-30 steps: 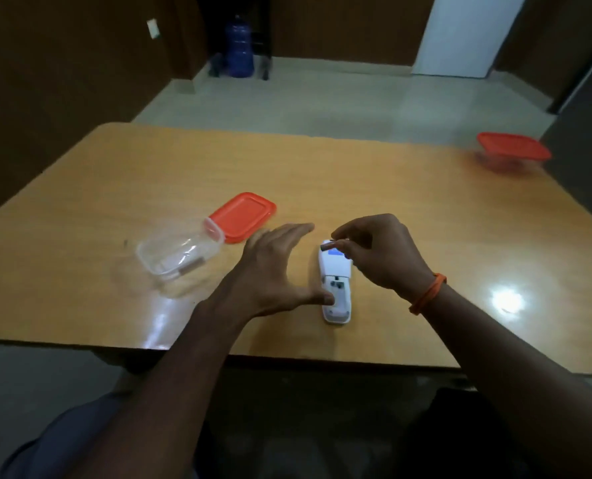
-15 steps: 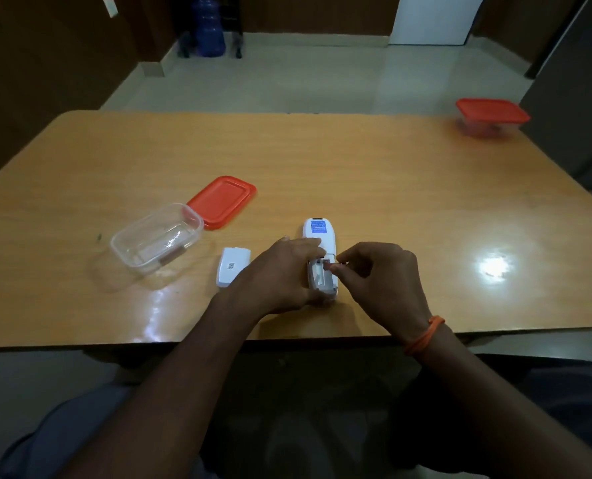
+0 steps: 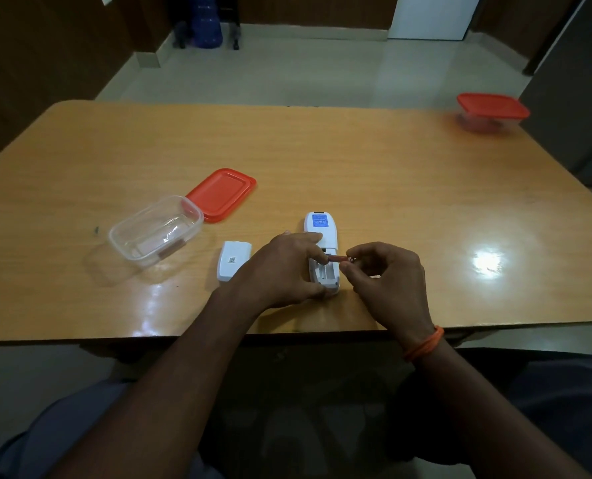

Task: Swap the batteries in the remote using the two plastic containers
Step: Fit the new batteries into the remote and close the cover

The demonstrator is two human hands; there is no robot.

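The left hand (image 3: 284, 267) pins the remote (image 3: 323, 252) to the bench (image 3: 391, 188) while the right hand (image 3: 386, 274) pinches a battery (image 3: 337, 259) over the bay; it should go in level, poles matched.

Pretty dim room overall, corners go almost black. An overhead light throws a hard white glare spot on the table (image 3: 391, 174) at right of centre, plus softer streaks lower left. Wide-angle bends the table edges. Far red-lidded box (image 3: 493, 110), upper right, looks soft.
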